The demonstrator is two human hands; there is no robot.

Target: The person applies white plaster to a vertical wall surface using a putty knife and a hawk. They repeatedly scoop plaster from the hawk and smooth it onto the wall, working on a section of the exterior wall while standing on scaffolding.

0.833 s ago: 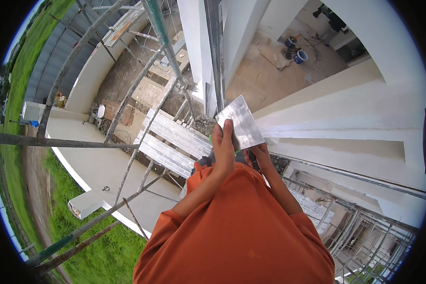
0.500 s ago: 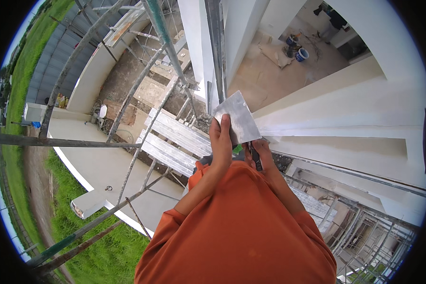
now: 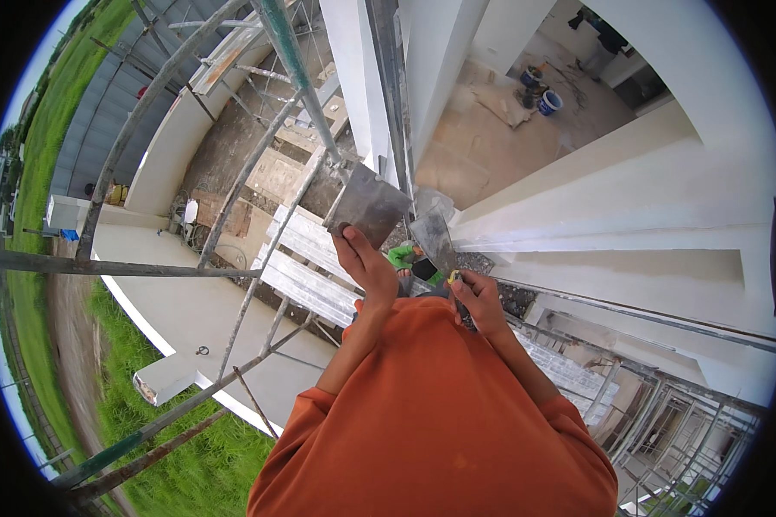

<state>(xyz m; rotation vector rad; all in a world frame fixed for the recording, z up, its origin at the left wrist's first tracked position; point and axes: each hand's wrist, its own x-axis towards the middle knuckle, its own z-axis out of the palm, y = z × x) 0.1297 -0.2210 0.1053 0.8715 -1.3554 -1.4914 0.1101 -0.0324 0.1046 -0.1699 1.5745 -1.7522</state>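
Note:
My left hand point(image 3: 369, 269) grips a flat, grey, roughly square metal plate point(image 3: 371, 205) at its near edge; the fingers beneath it are hidden. A little to the right, my right hand point(image 3: 481, 303) is closed around the handle of a putty knife point(image 3: 433, 239), whose grey blade points up and away from me. Yellow shows at the handle's end. The blade and the plate are apart. Both tools are in front of my orange shirt point(image 3: 440, 396). Below, between them, a green patch point(image 3: 401, 257) with skin tones shows, too small to make out.
Scaffold pipes point(image 3: 263, 172) cross on my left, over whitish planks point(image 3: 310, 263). Ahead stands a white wall edge point(image 3: 353, 77) with a metal upright point(image 3: 386, 77). Through an opening, buckets point(image 3: 549, 102) stand on a floor, a person point(image 3: 608, 39) beyond. A white ledge point(image 3: 612, 198) runs right.
My left hand has carried the plate leftward, away from my right hand, and the plate has turned. The putty knife has come up, its blade now visible.

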